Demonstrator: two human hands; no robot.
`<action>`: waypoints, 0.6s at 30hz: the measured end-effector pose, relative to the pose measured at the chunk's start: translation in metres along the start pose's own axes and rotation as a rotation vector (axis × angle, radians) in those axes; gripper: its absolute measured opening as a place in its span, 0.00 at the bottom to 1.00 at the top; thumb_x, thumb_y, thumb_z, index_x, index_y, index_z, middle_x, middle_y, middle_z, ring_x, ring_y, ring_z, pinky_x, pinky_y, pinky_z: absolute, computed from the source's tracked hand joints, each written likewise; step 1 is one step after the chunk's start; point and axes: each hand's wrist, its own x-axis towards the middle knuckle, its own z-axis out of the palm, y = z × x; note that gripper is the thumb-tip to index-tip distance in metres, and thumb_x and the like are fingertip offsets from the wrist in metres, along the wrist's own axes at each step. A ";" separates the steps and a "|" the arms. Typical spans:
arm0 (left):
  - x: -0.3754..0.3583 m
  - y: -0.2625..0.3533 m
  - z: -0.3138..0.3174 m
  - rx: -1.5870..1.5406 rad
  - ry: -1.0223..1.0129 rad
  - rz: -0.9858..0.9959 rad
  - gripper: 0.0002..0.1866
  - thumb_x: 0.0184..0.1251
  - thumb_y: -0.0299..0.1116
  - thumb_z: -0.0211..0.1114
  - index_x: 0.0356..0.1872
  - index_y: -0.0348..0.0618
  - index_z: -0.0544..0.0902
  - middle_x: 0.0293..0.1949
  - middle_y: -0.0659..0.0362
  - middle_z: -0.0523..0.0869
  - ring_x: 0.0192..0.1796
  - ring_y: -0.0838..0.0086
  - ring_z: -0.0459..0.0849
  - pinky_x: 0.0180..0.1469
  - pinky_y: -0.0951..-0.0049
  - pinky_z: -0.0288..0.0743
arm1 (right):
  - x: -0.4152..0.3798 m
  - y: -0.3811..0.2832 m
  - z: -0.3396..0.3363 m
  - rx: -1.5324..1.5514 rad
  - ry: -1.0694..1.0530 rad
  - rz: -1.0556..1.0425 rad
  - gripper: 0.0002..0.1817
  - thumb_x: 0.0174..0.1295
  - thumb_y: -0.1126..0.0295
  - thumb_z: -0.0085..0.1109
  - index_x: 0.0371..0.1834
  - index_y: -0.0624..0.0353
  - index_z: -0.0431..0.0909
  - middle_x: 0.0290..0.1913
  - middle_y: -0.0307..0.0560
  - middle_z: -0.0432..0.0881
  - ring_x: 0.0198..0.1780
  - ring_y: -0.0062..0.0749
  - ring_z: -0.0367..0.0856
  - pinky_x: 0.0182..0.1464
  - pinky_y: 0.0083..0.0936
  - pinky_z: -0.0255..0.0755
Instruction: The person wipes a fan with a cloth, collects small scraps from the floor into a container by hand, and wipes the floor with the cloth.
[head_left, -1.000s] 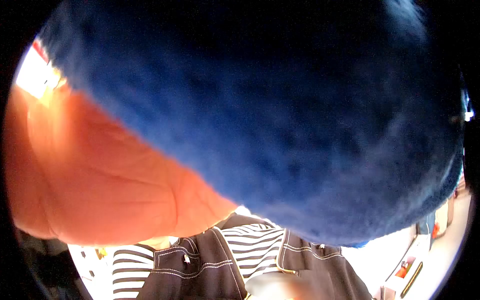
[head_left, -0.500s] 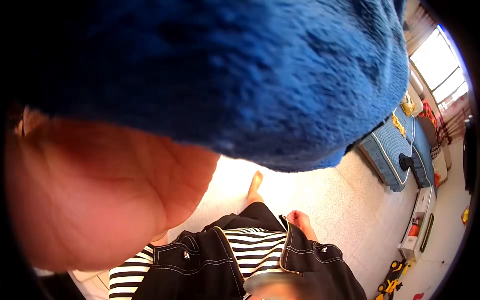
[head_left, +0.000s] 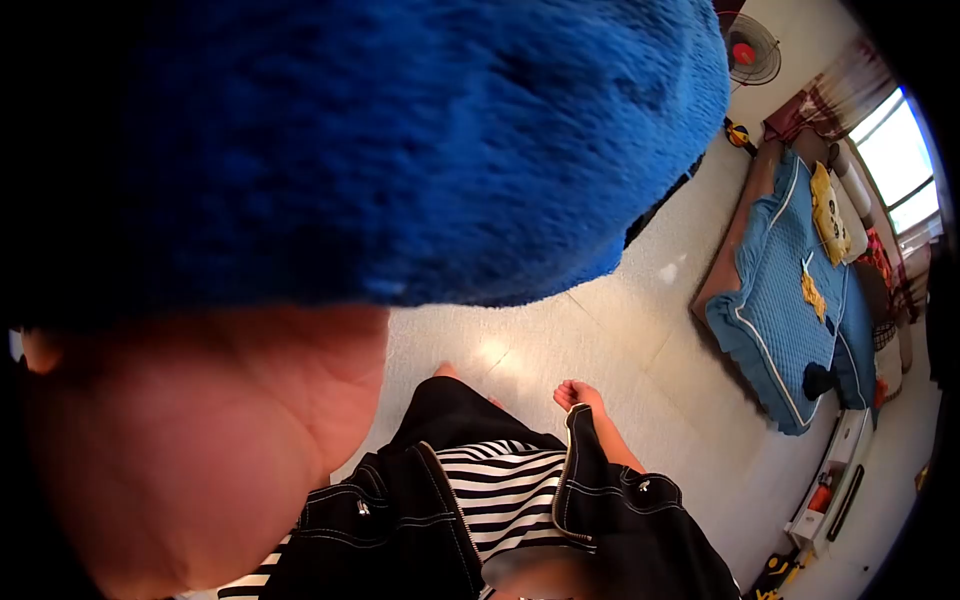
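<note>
A fluffy blue plush item (head_left: 470, 150) fills the upper part of the head view, very close to the camera; its whole shape is cut off by the frame. Along its lower right side runs a dark edge. My left hand (head_left: 210, 440) shows large at the left, palm toward me, pressed up against the underside of the blue plush. The fingers go out of sight behind the plush and into the dark border, so the grip itself is mostly hidden. I cannot see my right hand.
Below are my dark jacket (head_left: 380, 530), striped shirt (head_left: 500, 490) and a bare foot (head_left: 580, 395) on the pale tiled floor (head_left: 640, 340). At the right stands a bed with a blue quilted cover (head_left: 770, 300) by a window (head_left: 895, 165). A fan (head_left: 750, 52) is farther off.
The view has shifted, bringing the fan and more of the bed into sight. My left hand and the blue plush sit slightly farther left. My feet have changed position on the floor.
</note>
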 end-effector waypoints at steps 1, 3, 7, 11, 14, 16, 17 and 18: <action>0.010 -0.018 -0.004 -0.001 0.002 -0.002 0.36 0.79 0.53 0.51 0.77 0.41 0.57 0.76 0.47 0.63 0.76 0.51 0.64 0.76 0.43 0.61 | 0.010 -0.013 0.017 -0.017 -0.047 0.014 0.12 0.75 0.69 0.46 0.44 0.68 0.76 0.39 0.54 0.82 0.41 0.43 0.86 0.46 0.34 0.87; 0.041 -0.051 -0.017 -0.004 0.004 0.002 0.36 0.79 0.53 0.51 0.77 0.41 0.57 0.76 0.47 0.63 0.76 0.51 0.64 0.76 0.43 0.61 | 0.031 -0.048 0.058 -0.026 -0.091 0.021 0.13 0.76 0.68 0.46 0.44 0.69 0.76 0.40 0.55 0.82 0.43 0.44 0.86 0.49 0.37 0.87; 0.088 -0.108 -0.054 -0.028 0.008 0.008 0.36 0.79 0.54 0.51 0.77 0.41 0.57 0.76 0.47 0.62 0.77 0.51 0.64 0.76 0.43 0.60 | 0.068 -0.099 0.126 0.087 -0.085 0.117 0.15 0.78 0.65 0.47 0.44 0.68 0.75 0.40 0.53 0.81 0.43 0.46 0.86 0.51 0.39 0.87; 0.174 -0.176 -0.103 -0.040 0.051 0.015 0.36 0.80 0.54 0.51 0.78 0.41 0.57 0.76 0.47 0.62 0.77 0.51 0.63 0.76 0.43 0.60 | 0.119 -0.224 0.249 0.137 -0.046 0.047 0.16 0.77 0.61 0.51 0.42 0.67 0.74 0.40 0.51 0.78 0.43 0.44 0.83 0.52 0.38 0.86; 0.206 -0.226 -0.119 -0.041 0.082 0.008 0.36 0.80 0.54 0.51 0.78 0.41 0.56 0.77 0.47 0.62 0.77 0.50 0.63 0.76 0.43 0.60 | 0.155 -0.320 0.334 0.297 -0.144 -0.135 0.22 0.76 0.58 0.52 0.53 0.72 0.71 0.53 0.61 0.78 0.55 0.47 0.81 0.58 0.41 0.84; 0.220 -0.277 -0.118 -0.044 0.074 -0.003 0.37 0.80 0.54 0.51 0.78 0.41 0.56 0.77 0.47 0.61 0.77 0.50 0.63 0.76 0.42 0.60 | 0.210 -0.391 0.368 0.394 -0.418 -0.258 0.43 0.76 0.53 0.52 0.80 0.67 0.42 0.80 0.71 0.45 0.77 0.61 0.58 0.69 0.50 0.73; 0.227 -0.292 -0.121 -0.045 0.081 -0.006 0.37 0.80 0.54 0.50 0.78 0.41 0.56 0.77 0.47 0.61 0.77 0.50 0.63 0.76 0.42 0.60 | 0.216 -0.418 0.388 0.398 -0.394 -0.243 0.44 0.75 0.52 0.53 0.81 0.64 0.40 0.81 0.70 0.41 0.79 0.61 0.54 0.71 0.50 0.70; 0.234 -0.306 -0.122 -0.049 0.081 -0.010 0.37 0.80 0.55 0.50 0.78 0.41 0.56 0.77 0.47 0.61 0.77 0.50 0.63 0.76 0.42 0.60 | 0.221 -0.437 0.402 0.405 -0.380 -0.235 0.45 0.75 0.51 0.53 0.81 0.63 0.39 0.82 0.69 0.39 0.79 0.62 0.51 0.72 0.50 0.69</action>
